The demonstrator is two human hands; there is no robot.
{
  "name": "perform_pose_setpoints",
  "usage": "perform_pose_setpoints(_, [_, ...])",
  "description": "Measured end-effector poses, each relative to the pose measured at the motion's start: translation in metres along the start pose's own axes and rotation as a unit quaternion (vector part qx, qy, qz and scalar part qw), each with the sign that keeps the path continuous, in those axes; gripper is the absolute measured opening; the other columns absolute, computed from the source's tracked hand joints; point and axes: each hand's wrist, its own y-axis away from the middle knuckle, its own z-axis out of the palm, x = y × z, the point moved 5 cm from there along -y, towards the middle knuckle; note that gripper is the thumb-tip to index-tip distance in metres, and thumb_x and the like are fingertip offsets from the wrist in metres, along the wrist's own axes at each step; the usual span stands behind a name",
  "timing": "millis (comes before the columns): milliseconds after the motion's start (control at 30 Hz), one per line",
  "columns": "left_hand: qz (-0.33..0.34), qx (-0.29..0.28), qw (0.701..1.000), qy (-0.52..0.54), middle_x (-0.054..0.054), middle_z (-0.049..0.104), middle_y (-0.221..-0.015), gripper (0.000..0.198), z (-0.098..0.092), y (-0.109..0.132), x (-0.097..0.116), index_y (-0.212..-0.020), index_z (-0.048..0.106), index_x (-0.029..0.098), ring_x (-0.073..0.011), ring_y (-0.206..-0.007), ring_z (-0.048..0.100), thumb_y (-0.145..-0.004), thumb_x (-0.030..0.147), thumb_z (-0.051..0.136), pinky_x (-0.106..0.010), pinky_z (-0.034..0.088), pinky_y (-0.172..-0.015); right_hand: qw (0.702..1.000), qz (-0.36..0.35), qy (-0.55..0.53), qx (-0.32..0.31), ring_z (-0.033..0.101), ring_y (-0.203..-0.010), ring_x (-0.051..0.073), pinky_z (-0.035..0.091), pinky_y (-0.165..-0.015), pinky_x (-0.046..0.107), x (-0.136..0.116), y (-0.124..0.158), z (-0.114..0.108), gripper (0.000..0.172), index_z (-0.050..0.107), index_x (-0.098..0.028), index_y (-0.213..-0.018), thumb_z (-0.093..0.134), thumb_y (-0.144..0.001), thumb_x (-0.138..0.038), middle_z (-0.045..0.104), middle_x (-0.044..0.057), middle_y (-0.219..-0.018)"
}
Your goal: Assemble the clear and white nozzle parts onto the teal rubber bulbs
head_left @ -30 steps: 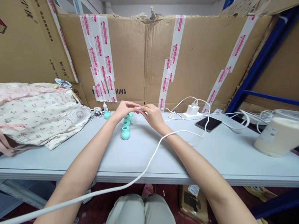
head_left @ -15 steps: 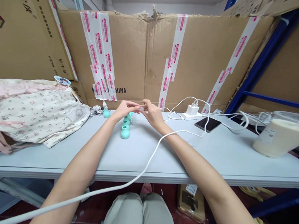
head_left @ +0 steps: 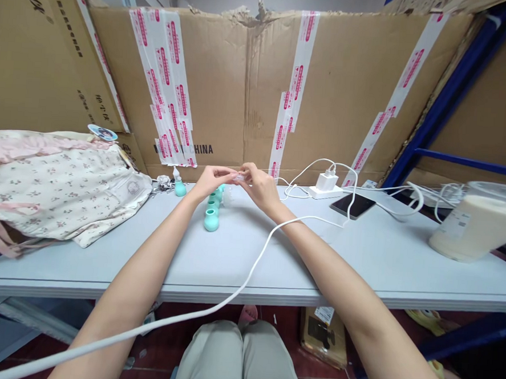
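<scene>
My left hand (head_left: 213, 181) and my right hand (head_left: 260, 189) meet above the back of the table, fingers closed on a small clear plastic piece (head_left: 239, 178). Its exact kind is too small to make out. Just below and left of it, several mint-green round bulbs (head_left: 211, 220) with open necks stand in a row; the far ones are partly covered by my left hand. Some clear pieces (head_left: 228, 197) lie beside that row. A similar green bulb with a clear pointed nozzle (head_left: 179, 184) stands upright, apart, left of my left hand.
A floral fabric bag (head_left: 60, 186) lies on the left of the table (head_left: 248, 269). To the right are a white charger (head_left: 327, 181), a phone (head_left: 353, 206) and a plastic tub (head_left: 476, 226). A white cable (head_left: 252, 269) crosses over my right forearm. Cardboard (head_left: 348, 92) walls off the back.
The view has tilted slightly downward at the back. Both hands stay together, and the clear piece shows more between their fingertips. The green bulbs stand where they were.
</scene>
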Motion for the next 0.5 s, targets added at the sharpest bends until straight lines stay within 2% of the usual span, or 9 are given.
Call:
perform_pose_setpoints(167, [0.000,0.004,1.000,-0.013,-0.013,0.073,-0.091,0.049,-0.0001,0.0033,0.0053,-0.089,0.072,0.010,-0.0237,-0.082,0.069,-0.058,0.047,0.078,-0.037,0.054,-0.083,1.000,0.000,-0.008,-0.006,0.067,-0.080,0.017,0.045,-0.065,0.024,-0.0019,-0.0004,-0.0009,0.022,0.052,-0.019,-0.104,0.056,-0.087,-0.033,0.071,0.006,-0.092])
perform_pose_setpoints(333, [-0.001,0.006,1.000,-0.021,-0.013,0.073,-0.081,0.049,0.0010,0.0033,0.0072,-0.085,0.072,0.009,-0.0236,-0.075,0.069,-0.056,0.048,0.078,-0.039,0.055,-0.079,1.000,0.007,-0.027,0.002,0.067,-0.075,0.016,0.045,-0.064,0.023,0.0013,0.0011,0.0019,0.025,0.051,-0.019,-0.104,0.059,-0.085,-0.033,0.071,0.005,-0.090])
perform_pose_setpoints(500, [0.003,-0.004,1.000,-0.023,-0.011,0.072,-0.080,0.050,0.0016,0.0009,0.0026,-0.087,0.071,0.010,-0.0218,-0.073,0.069,-0.061,0.052,0.074,-0.037,0.054,-0.078,1.000,0.012,-0.028,0.003,0.067,-0.077,0.016,0.046,-0.065,0.023,0.0036,0.0013,0.0024,0.025,0.051,-0.020,-0.105,0.058,-0.085,-0.034,0.071,0.005,-0.089])
